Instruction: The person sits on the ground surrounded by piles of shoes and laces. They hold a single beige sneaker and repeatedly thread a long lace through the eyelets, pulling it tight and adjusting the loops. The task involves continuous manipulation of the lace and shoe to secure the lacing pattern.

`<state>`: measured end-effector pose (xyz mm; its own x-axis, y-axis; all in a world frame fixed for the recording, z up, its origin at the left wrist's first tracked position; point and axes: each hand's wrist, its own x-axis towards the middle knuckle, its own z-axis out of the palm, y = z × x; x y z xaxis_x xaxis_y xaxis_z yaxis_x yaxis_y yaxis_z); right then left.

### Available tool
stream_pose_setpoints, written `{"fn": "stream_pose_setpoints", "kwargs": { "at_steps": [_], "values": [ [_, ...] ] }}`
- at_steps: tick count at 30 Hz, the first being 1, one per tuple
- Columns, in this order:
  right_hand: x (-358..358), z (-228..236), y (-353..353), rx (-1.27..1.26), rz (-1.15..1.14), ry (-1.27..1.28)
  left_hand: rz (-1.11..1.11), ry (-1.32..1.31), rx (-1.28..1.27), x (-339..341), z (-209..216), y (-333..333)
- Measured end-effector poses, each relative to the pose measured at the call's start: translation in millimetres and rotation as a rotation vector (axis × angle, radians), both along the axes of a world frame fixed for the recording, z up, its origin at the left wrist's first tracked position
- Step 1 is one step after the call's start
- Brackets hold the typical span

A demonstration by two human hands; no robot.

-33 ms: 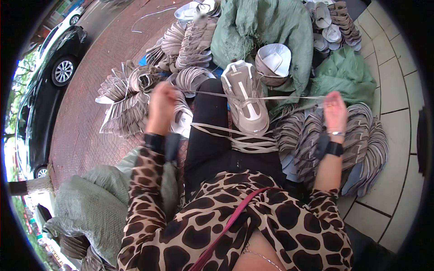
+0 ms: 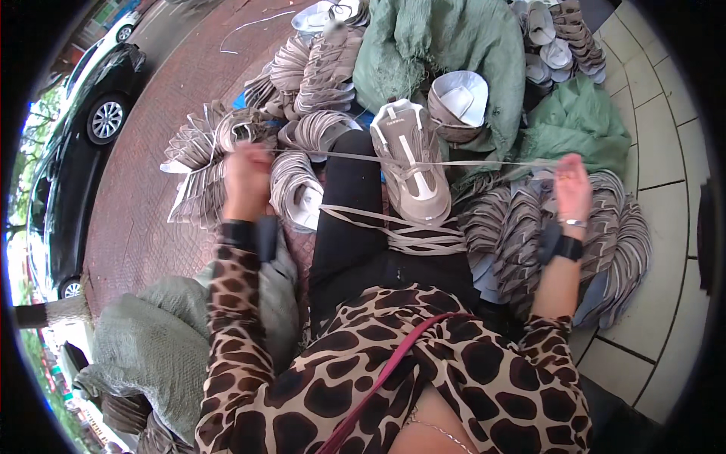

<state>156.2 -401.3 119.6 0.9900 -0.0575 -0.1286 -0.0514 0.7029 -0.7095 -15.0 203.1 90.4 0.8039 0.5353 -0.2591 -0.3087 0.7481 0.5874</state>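
We see the left hand (image 2: pixel 248 180), left of centre in the frame, closed on a pale lace (image 2: pixel 491 163); the right hand (image 2: pixel 572 188), right of centre, pinches it too; between them, at upper centre, we find the beige shoe (image 2: pixel 414 178).

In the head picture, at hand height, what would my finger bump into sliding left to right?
Black car, red-brown paving, fanned shoe uppers, left hand, curled shoe uppers, black trouser leg, beige shoe upper, right hand, pale floor tiles.
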Motion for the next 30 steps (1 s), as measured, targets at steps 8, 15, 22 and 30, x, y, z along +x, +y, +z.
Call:
{"fn": "stream_pose_setpoints", "kwargs": {
  "at_steps": [8, 15, 22, 30],
  "values": [
    [70.0, 28.7, -243.4, 0.121, -0.245, -0.054, 0.145, 2.131, 2.055, -188.0, 11.7, 333.3],
    [34.8, 137.4, -404.5, -0.616, -0.8, -0.094, -1.344, 3.002, 1.561, -275.2, 108.4, 363.9],
    [-9.7, 178.6, -337.7, -1.142, -1.091, -0.131, -0.154, 2.722, 1.836, -312.9, 89.8, 374.5],
    [5.4, 123.2, -33.0, -0.997, -0.163, -0.261, 0.096, 0.593, 1.949, -30.4, -18.1, 171.6]
  ]
}}
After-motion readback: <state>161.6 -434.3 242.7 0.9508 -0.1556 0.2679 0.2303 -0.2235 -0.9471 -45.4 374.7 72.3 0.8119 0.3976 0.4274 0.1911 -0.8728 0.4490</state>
